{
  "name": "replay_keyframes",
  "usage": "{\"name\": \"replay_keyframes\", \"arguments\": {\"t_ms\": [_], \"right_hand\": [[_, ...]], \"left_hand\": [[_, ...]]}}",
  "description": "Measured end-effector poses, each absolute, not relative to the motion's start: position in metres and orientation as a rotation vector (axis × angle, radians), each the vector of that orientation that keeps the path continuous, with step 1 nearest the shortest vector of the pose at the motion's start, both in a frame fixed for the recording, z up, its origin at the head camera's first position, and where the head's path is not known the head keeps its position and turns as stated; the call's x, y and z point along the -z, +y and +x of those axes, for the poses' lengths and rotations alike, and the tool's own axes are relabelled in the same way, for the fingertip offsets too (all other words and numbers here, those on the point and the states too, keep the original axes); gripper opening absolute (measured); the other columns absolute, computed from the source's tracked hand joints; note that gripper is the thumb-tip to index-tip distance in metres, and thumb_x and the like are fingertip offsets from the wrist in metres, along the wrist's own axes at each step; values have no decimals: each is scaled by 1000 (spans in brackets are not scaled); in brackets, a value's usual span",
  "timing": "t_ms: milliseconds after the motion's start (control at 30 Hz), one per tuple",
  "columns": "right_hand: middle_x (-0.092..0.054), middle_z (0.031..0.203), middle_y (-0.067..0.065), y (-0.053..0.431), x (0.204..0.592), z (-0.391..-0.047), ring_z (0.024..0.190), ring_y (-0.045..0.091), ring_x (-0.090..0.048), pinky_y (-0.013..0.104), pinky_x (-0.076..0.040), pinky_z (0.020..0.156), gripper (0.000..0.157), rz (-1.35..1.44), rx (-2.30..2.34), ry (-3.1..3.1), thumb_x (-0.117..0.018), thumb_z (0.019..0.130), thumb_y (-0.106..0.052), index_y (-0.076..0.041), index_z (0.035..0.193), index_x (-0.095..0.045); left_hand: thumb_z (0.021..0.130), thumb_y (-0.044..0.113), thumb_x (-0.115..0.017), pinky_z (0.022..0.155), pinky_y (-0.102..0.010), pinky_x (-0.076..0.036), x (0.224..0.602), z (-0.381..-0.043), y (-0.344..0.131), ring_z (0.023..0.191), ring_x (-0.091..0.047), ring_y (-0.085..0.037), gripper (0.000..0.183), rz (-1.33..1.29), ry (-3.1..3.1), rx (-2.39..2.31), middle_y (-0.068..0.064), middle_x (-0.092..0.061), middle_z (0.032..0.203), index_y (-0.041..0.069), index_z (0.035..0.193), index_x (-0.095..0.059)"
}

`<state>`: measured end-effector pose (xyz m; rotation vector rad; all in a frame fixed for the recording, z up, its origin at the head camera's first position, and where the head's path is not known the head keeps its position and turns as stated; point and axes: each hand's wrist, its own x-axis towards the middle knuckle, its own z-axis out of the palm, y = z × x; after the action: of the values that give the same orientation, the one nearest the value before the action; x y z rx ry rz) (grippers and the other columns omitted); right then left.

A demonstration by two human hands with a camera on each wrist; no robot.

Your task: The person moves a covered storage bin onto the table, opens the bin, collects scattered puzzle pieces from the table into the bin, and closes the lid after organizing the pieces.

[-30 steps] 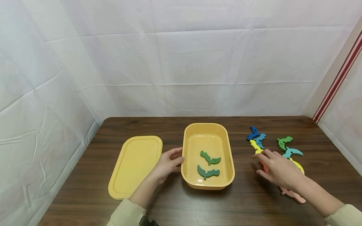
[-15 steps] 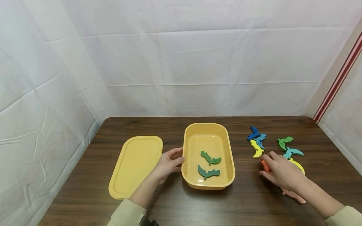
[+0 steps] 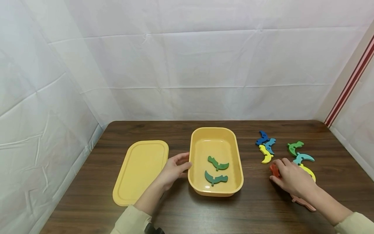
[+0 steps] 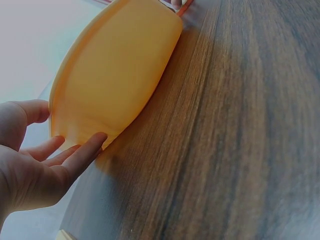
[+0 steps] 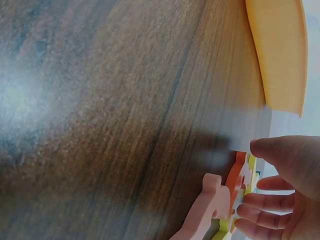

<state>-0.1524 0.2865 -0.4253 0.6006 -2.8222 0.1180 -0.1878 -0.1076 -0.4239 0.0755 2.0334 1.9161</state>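
My left hand (image 3: pixel 173 170) rests against the left wall of a yellow plastic bin (image 3: pixel 195 139). In the left wrist view, the left fingers (image 4: pixel 85 157) touch the outer wall and the thumb is at the rim. Two green animal-shaped pieces, a lighter one (image 3: pixel 221 166) and a darker one (image 3: pixel 217 179), lie in the bin. My right hand (image 3: pixel 293 178) is low over a red-orange piece (image 3: pixel 274 169), thumb and fingers spread around it; whether they touch it is unclear. A pink piece (image 3: pixel 304 203) lies under the right wrist, partly hidden.
A yellow lid (image 3: pixel 141 170) lies left of the bin. Dark blue (image 3: pixel 262 138), blue (image 3: pixel 270 145) and yellow (image 3: pixel 266 154) pieces lie beyond my right hand. Green (image 3: pixel 294 148), turquoise (image 3: pixel 303 158) and lime-yellow (image 3: pixel 309 172) ones lie farther right.
My right hand has come down and slightly right, away from the yellow piece, onto the red-orange piece, its fingers drawing in. The left hand and bin stay in place.
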Motion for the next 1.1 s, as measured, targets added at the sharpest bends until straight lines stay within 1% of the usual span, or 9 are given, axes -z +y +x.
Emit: {"name": "replay_keyframes", "arguments": {"t_ms": [133, 367, 600, 767, 867, 1000, 1100], "right_hand": [[-54, 77, 7, 286, 427, -153, 56, 13, -49, 26, -41, 47, 42, 581, -126, -2847, -76, 72, -28, 0, 96, -57], [-56, 82, 11, 283, 429, -154, 57, 16, -53, 29, -46, 47, 43, 574, -138, -2862, -76, 73, -27, 0, 100, -58], [-54, 80, 8, 277, 431, -155, 54, 13, -50, 28, -44, 45, 42, 600, -138, -2884, -77, 72, -24, -2, 102, -58], [-56, 85, 11, 273, 431, -156, 56, 16, -53, 31, -47, 48, 45, 617, -131, -2873, -77, 71, -21, -3, 108, -57], [-57, 87, 11, 271, 430, -156, 57, 16, -54, 32, -48, 49, 46, 631, -134, -2868, -77, 71, -20, -4, 108, -57], [-56, 86, 10, 270, 430, -157, 58, 16, -53, 31, -48, 49, 47, 640, -125, -2869, -78, 70, -20, -4, 108, -57], [-55, 83, 8, 269, 430, -159, 56, 13, -50, 28, -46, 47, 45, 655, -116, -2863, -78, 69, -17, -5, 107, -57]], "left_hand": [[90, 12, -55, 80, -39, -54, 423, -187, -107, 111, -56, -32, 48, 77, 2032, -1915, -21, -47, 134, 1, 136, -41], [90, 12, -56, 80, -39, -54, 422, -187, -107, 112, -56, -31, 47, 64, 2032, -1916, -21, -47, 134, 3, 135, -43], [90, 12, -56, 81, -38, -54, 423, -187, -107, 111, -56, -31, 47, 67, 2037, -1915, -21, -48, 133, 2, 134, -43], [90, 11, -56, 80, -38, -54, 423, -187, -107, 111, -56, -31, 46, 69, 2038, -1916, -21, -48, 133, 1, 134, -43], [90, 11, -56, 80, -38, -54, 423, -187, -107, 110, -57, -31, 46, 71, 2040, -1918, -21, -48, 133, 1, 134, -43], [90, 10, -55, 80, -38, -54, 423, -187, -107, 109, -57, -31, 47, 74, 2039, -1921, -22, -48, 132, 0, 134, -43], [89, 10, -55, 80, -38, -54, 423, -187, -107, 109, -57, -31, 48, 75, 2037, -1923, -22, -47, 133, 0, 134, -42]]}}
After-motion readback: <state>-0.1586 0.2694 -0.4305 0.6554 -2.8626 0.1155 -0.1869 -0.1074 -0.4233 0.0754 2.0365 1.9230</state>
